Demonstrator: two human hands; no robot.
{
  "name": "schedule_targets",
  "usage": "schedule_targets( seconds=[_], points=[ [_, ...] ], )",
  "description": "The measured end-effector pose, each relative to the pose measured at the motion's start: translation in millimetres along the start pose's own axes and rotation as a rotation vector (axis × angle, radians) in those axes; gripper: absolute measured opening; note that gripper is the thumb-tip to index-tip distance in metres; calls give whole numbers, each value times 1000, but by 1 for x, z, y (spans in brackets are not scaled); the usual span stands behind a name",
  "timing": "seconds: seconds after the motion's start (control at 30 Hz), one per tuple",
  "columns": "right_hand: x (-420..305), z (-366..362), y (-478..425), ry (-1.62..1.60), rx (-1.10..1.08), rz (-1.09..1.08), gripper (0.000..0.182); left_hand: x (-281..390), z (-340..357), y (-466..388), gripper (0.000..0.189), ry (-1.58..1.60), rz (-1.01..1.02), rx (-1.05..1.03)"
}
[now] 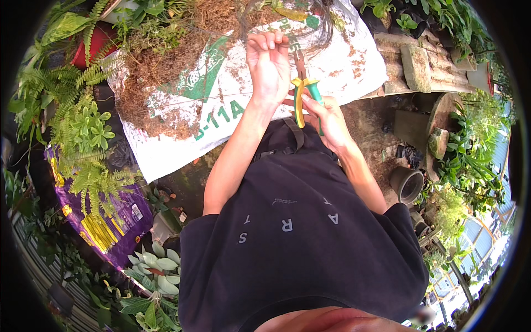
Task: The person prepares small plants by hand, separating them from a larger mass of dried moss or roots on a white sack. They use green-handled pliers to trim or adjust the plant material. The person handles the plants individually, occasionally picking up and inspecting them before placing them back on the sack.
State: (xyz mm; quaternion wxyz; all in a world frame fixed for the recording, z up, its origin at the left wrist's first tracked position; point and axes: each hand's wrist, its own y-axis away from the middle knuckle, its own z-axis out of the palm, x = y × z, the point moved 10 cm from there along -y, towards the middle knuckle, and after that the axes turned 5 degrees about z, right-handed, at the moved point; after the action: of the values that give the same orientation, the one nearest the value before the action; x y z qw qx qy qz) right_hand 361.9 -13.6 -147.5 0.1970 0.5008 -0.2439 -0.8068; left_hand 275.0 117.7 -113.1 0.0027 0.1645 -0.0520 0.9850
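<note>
My right hand (330, 118) holds a pair of pliers (301, 70) by its green and yellow handles. The handles are spread and the rusty jaws point away from me. Beside the jaws, my left hand (267, 68) is raised with its palm side showing and its fingers curled. Its fingertips are close to a loose loop of thin dark strands (327, 35), wire or roots. Whether they pinch a strand cannot be made out. Under both hands lies a white woven sack (166, 159) with green print, strewn with brown fibrous planting material (153, 79).
Ferns (89, 166) and a purple plastic bag (132, 232) are at the left, with a red pot (93, 47) above. A stone block (416, 68) rests on a corrugated sheet (446, 70) at the right. Below it, a grey pot (408, 185) lies tipped.
</note>
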Motion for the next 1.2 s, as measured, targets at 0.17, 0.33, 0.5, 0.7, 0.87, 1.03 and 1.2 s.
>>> schedule_targets(
  seconds=[0.17, 0.33, 0.5, 0.7, 0.87, 1.03, 1.2],
  points=[
    [-5, 5, 4, -14, 3, 17, 22, 2, 1, 1, 19, -41, 47, -34],
    [4, 1, 3, 25, -17, 34, 25, 4, 4, 3, 20, -60, 64, -26],
    [-5, 1, 2, -74, 19, -10, 22, 2, 7, 9, 21, -84, 78, -5],
    [-10, 4, 2, -91, 53, -27, 23, -2, 6, 14, 23, -125, 76, -42],
    [-5, -2, 0, -34, 45, -36, 24, -2, 6, 16, 24, -155, 74, -83],
    [-7, -4, -3, 20, 90, -81, 20, -3, 3, 18, 27, -252, 83, -123],
    [-7, -14, -9, 169, 211, -119, 17, -7, -9, 18, 29, -374, 43, -139]
  ],
)
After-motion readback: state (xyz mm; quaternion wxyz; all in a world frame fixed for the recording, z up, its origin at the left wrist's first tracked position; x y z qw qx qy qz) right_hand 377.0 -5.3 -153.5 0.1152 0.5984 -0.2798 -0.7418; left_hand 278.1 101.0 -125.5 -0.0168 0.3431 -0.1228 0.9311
